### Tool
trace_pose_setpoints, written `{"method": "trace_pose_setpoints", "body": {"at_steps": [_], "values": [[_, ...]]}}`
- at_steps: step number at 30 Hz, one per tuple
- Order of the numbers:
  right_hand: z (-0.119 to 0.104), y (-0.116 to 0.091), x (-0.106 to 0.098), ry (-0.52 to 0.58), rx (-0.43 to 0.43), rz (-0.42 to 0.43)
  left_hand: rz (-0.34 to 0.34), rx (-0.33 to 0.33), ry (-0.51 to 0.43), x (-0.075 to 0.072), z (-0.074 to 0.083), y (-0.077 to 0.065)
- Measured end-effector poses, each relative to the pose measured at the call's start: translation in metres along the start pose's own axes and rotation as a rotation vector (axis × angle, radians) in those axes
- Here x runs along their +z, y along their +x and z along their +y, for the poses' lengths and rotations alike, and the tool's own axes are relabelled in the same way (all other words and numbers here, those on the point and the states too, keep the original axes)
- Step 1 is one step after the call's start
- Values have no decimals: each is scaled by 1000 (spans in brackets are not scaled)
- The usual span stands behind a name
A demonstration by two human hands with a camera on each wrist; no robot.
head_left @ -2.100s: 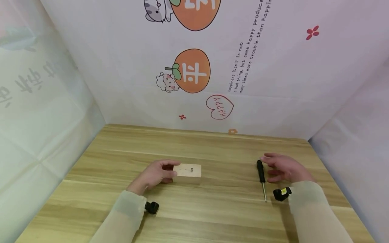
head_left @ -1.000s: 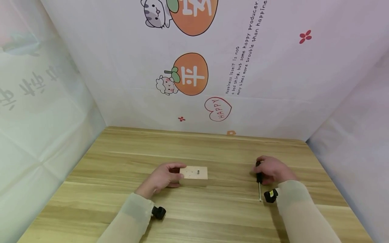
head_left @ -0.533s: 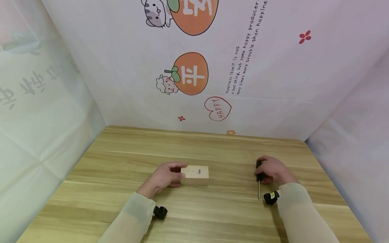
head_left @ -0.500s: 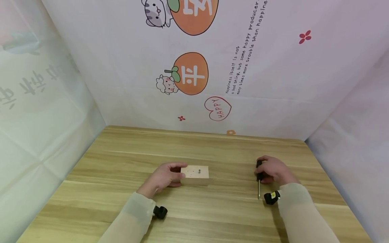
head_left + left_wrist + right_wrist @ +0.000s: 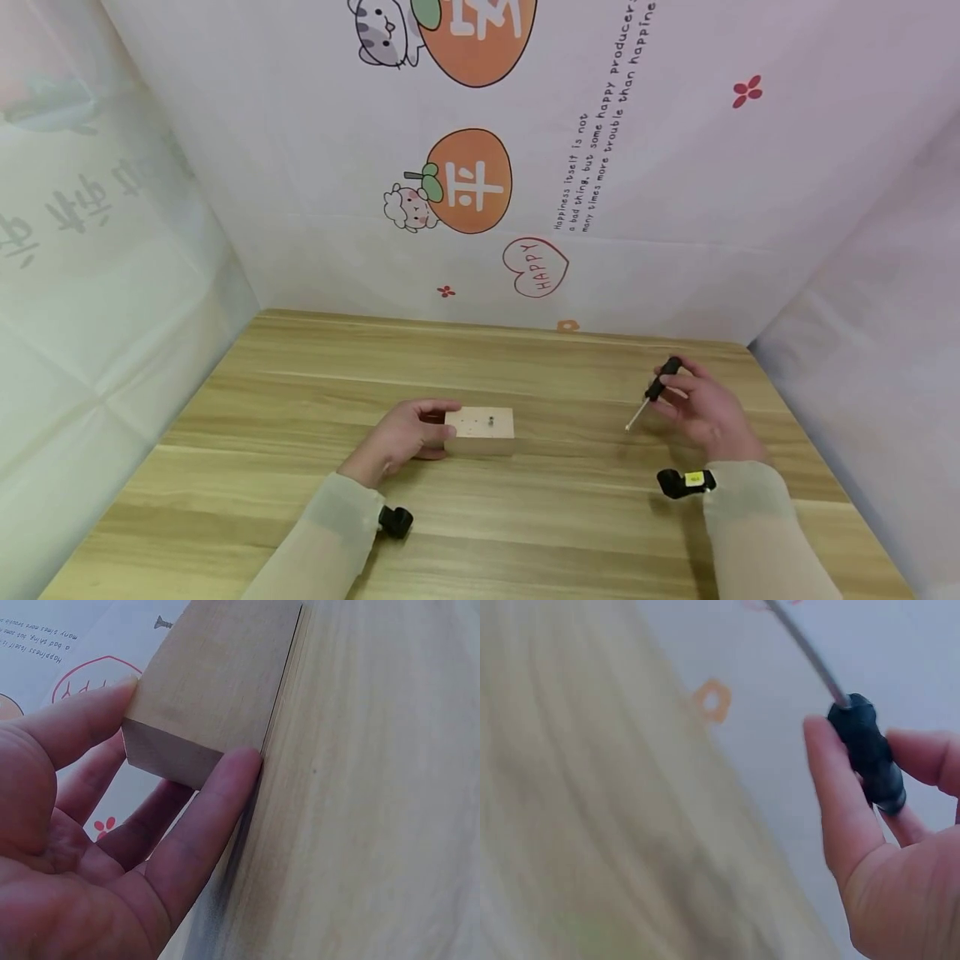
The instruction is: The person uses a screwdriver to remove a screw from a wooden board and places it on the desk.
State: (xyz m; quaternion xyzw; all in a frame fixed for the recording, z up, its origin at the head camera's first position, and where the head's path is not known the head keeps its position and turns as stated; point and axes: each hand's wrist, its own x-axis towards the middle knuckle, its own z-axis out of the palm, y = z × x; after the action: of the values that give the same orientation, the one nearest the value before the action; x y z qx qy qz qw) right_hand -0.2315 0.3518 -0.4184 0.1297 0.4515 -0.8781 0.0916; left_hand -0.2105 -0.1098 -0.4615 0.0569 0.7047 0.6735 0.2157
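Observation:
A pale wooden block [image 5: 480, 432] lies on the table with small holes and a screw [image 5: 491, 420] standing in its top. The left hand [image 5: 405, 435] grips the block's left end between thumb and fingers. In the left wrist view the block [image 5: 214, 675] shows its plain side, and the screw [image 5: 162, 622] sticks out of its far face. To the right, the right hand [image 5: 705, 408] holds a black-handled screwdriver [image 5: 663, 379] above the table, its shaft slanting down to the left. The right wrist view shows thumb and fingers around the screwdriver handle [image 5: 866, 750].
The wood-grain table [image 5: 570, 517] reaches back to a printed white cloth wall [image 5: 637, 283]. Cloth sides stand at left [image 5: 112, 333] and right [image 5: 877, 333]. A small black camera is worn on each wrist.
The right hand has taken hold of the screwdriver and raised it off the table, tilting its tip toward the left. The left hand keeps its grip on the block, which barely shifts.

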Motion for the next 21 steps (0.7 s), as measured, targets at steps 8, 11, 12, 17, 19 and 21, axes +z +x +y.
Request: {"method": "trace_pose_setpoints", "body": {"at_steps": [8, 11, 12, 17, 19, 21], "values": [[2, -18, 35, 176, -87, -110, -6, -5, 0, 2, -3, 1], [5, -24, 52, 204, -119, -150, -18, -12, -13, 5, -5, 1], [6, -26, 59, 206, -132, -159, -23, -12, -15, 7, -5, 2], [9, -36, 94, 162, -252, -152, -20, 0, -12, 12, -5, 2], [11, -40, 108, 115, -313, -125, -11, 6, -10, 13, -4, 2], [14, -44, 121, 50, -371, -90, -7, 7, -10, 13, -3, 2]]}}
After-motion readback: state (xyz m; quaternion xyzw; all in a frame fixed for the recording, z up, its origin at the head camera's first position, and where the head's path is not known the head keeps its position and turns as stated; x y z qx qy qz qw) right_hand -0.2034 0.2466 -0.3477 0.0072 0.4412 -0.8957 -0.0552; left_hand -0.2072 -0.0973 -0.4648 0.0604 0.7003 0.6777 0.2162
